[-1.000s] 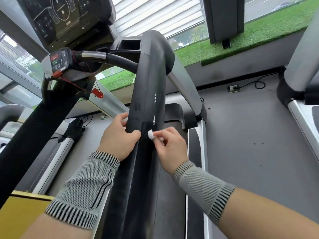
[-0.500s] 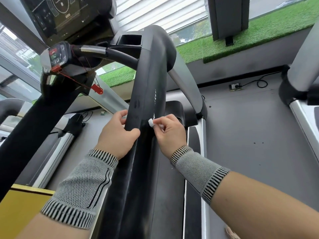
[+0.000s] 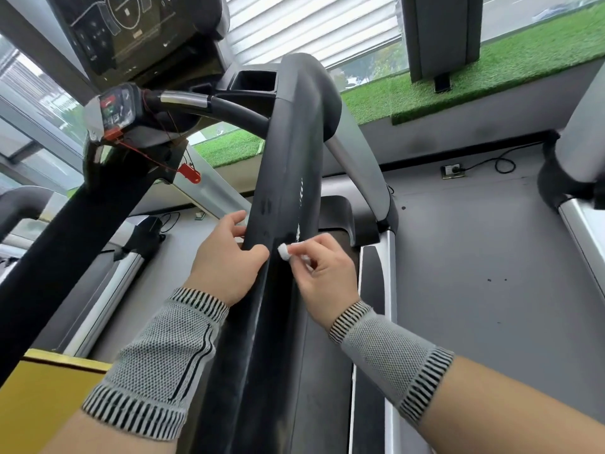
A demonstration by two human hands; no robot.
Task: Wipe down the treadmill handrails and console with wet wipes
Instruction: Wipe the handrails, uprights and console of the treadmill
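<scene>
Two hands are working on the black handrail (image 3: 288, 198), which is running from the near bottom of the view up to the far console (image 3: 137, 34). The left hand (image 3: 226, 260) is curling round the rail's left side, thumb on top, steadying it. The right hand (image 3: 322, 270) is pinching a small balled-up white wipe (image 3: 284, 250) between thumb and fingertips, pressing it against the rail just beside the left thumb.

That wipe is looking soft, light and limp, so a tight pinch seems best; it is probably too small to cover much at once. The rail is looking stiff and smooth, with white streaks (image 3: 299, 204) just beyond the wipe.

Farther left, a red safety clip (image 3: 189, 172) is dangling on a cord below a small control panel (image 3: 113, 109). Both could be getting in the way nearer the console. Green turf (image 3: 491, 73) is lining the far window ledge.
</scene>
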